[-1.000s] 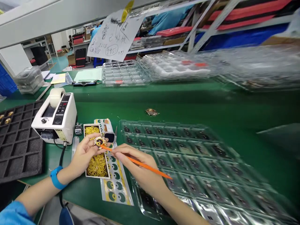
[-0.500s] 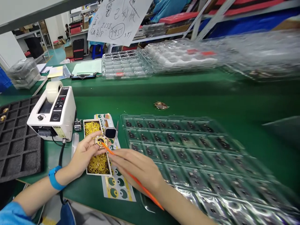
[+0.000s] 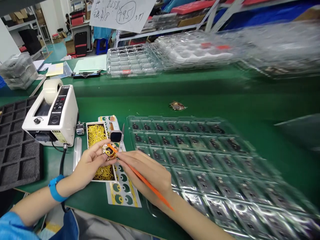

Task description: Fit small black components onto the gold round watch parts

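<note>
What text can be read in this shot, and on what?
"2258": handwritten on the hanging paper sign
"795": circled, same sign
"4/8": same sign, probably
Handwritten characters and the mark right of the circle on that sign: too unclear to read
Tape dispenser display and keypad: too small to read
Tally counter: too small to read

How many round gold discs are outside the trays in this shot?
2: one held disc in the left hand, and one loose disc on the green mat. Others may be hidden.
</note>
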A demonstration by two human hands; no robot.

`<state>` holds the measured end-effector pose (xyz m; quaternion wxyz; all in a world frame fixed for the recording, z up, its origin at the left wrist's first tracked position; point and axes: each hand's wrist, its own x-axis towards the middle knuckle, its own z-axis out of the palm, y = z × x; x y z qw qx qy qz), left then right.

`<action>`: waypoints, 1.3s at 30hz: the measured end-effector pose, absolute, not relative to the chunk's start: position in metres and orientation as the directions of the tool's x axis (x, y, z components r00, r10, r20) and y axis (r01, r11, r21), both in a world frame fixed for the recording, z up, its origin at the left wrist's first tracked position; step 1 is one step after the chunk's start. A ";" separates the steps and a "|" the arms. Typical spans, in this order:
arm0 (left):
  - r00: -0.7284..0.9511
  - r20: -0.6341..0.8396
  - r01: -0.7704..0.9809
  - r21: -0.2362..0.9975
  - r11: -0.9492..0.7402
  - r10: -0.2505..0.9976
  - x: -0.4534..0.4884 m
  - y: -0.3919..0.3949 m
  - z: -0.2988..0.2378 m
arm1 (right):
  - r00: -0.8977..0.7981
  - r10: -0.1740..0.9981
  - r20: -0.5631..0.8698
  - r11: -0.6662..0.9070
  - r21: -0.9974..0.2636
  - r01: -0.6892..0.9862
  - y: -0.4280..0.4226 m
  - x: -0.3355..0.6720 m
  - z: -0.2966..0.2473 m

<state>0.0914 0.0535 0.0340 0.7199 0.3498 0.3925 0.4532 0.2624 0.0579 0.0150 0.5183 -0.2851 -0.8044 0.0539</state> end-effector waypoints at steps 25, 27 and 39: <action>0.233 -0.323 -0.248 0.892 0.377 0.917 0.090 0.063 0.036 | -0.005 0.903 0.429 0.420 -0.881 0.218 0.058 0.277 0.014; 0.220 -0.298 -0.233 0.908 0.347 0.929 0.091 0.063 0.036 | -0.048 0.877 0.478 0.473 -0.842 0.259 0.056 0.276 0.014; 0.126 -0.199 -0.132 0.968 0.215 0.972 0.094 0.060 0.036 | -0.296 0.656 0.694 0.722 -0.463 0.514 0.045 0.253 0.017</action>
